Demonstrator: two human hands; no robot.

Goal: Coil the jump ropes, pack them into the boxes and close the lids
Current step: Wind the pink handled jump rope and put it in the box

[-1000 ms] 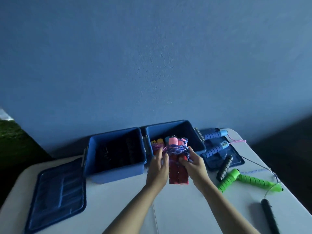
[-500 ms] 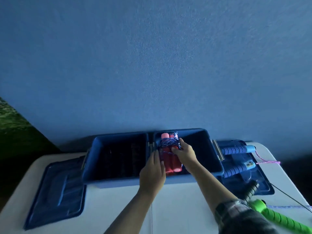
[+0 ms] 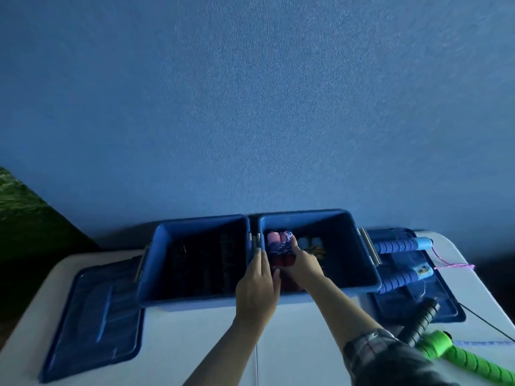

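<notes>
Since the earlier frame the red-handled jump rope bundle (image 3: 280,253) had travelled from above the table (image 3: 195,346) into the right box (image 3: 351,254), and both forearms had stretched forward after it.

Beyond the hands, two open blue boxes stood side by side, touching; the left box (image 3: 156,263) lay to the left of the left hand and held dark coiled ropes, hard to make out. One lid (image 3: 92,316) lay flat further left, the other lid (image 3: 446,305) to the right of the right arm, with a blue-handled rope (image 3: 401,246) on it. Green handles (image 3: 459,355) and black handles (image 3: 420,321) lay nearer, beside the right elbow.

The right hand (image 3: 302,263) gripped the bundle over its cord wrap, fingers curled round the handles. The left hand (image 3: 257,285) lay with fairly straight fingers against the bundle's near-left side, by the wall between the boxes.

The bundle looked light; its foam handles seemed soft and grippy, while the wound cord (image 3: 278,246) was limp and likely to spring loose. Holding across the wrap probably kept it together best.
</notes>
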